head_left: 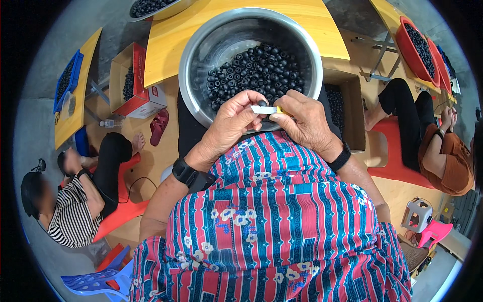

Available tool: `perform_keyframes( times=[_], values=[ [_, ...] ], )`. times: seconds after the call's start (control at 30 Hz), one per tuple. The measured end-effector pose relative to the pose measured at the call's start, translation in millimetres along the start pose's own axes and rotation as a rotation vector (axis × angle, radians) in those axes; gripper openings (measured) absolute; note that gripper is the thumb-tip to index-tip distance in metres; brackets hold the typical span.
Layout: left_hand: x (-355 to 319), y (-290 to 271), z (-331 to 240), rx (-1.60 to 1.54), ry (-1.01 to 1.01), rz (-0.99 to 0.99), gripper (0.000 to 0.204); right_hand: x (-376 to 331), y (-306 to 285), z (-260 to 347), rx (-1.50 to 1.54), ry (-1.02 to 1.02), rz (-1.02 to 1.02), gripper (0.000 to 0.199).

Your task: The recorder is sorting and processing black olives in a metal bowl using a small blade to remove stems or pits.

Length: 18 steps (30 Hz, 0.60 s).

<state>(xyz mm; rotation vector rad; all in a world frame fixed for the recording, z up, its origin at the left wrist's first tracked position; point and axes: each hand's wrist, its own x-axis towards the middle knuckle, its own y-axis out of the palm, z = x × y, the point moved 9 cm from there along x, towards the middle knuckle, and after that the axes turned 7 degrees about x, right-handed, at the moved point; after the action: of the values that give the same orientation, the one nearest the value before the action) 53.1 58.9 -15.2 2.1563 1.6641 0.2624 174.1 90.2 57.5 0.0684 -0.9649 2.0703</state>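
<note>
Currently, the left hand (232,121) pinches one dark ball (262,103) at its fingertips (250,96), beside one knife (263,109) the right hand (307,118) grips.

We could pass over bare table (168,48) at its near left and right corners; between them, the metal bowl (185,70) stands in the way.

We take this for a small, simple workshop: people (75,211) sit left and right of us on low red stools (390,143), beside yellow benches (73,126). Small dark round pieces (261,70) lie in bulk in our steel basin (187,60), a blue tray (78,63), red basins (402,48) and cardboard boxes (353,80); the walls (37,116) are plain grey.
</note>
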Motion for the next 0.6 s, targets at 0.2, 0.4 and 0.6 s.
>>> perform_keyframes(
  times=[0.2, 0.4, 0.6],
  values=[
    [-1, -3, 0, 0.098, 0.021, -0.006, 0.019, -1, 1, -2, -0.002, 0.003, 0.007, 0.026],
    [-1, -2, -4, 0.156, 0.032, 0.009, 0.017, 0, 1, -3, 0.001, 0.024, 0.011, 0.027],
    [-2, -4, -1, 0.081, -0.029, -0.022, 0.018, -2, -12, -26, 0.156, 0.180, -0.162, 0.021]
  ],
)
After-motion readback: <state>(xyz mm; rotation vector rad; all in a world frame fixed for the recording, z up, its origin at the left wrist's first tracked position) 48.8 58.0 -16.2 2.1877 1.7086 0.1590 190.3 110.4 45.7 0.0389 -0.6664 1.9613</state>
